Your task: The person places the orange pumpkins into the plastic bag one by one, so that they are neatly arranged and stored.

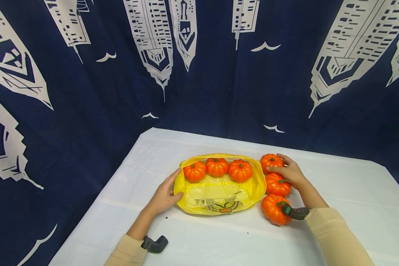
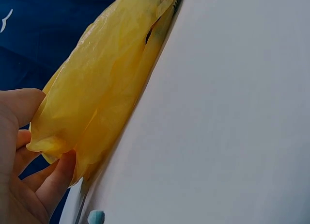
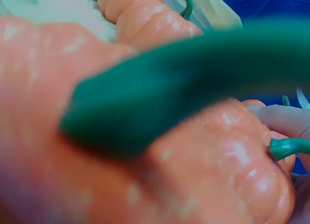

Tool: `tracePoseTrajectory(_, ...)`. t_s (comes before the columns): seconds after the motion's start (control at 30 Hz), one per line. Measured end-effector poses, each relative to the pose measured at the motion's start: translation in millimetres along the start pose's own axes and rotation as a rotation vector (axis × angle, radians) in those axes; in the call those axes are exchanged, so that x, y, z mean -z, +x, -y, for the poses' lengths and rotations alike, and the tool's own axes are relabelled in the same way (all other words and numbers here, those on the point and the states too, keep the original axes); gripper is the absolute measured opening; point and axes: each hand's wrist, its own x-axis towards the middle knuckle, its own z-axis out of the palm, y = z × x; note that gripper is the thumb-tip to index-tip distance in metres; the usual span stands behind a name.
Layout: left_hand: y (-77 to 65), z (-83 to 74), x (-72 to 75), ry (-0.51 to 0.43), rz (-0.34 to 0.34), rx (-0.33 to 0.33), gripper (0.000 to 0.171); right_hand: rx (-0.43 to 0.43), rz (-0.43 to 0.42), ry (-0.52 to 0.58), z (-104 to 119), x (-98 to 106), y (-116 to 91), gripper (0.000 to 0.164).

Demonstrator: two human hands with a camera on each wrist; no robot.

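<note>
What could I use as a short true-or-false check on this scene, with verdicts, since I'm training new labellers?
1. Three orange pumpkins are inside the yellow bag. True.
2. The left hand pinches the side of the yellow bag. True.
3. Four pumpkins lie outside the bag. False: there is a row of three beside it.
4. The right hand grips the outside pumpkin nearest the person. False: it grips the farthest pumpkin of that row.
5. The bag's mouth is closed. False: it is open.

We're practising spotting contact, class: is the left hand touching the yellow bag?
Touching. The left wrist view shows it: the thumb and fingers of the left hand hold the edge of the yellow bag, plastic between them.
</note>
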Motion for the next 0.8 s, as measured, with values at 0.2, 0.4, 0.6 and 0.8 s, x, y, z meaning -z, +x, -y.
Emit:
tracePoseTrajectory(0.2,0.7,4.5,-3.1,-0.029,-0.023,0.019,0.078,0.018,-0.02,0.017,5.4,2.9,-2.7,0.093)
tracePoseTrajectory(0.4,-0.3,1.1,-2.1,-0.031,-0.019,0.011,0.078,0.071,-0.026,0.024,16.4,5.2,-7.5,0.092)
tracePoseTrajectory(0.6,-0.5,-0.7,-1.2,-0.023,-0.009,-0.01,0.077,0.099,-0.017,0.054,32.3,5.6,-16.6,0.092)
tracePoseTrajectory(0.8,0.0,0.3,-1.3,-0.012,-0.008,-0.008,0.077,0.135,-0.009,0.057,44.9,5.7,-24.6,0.092)
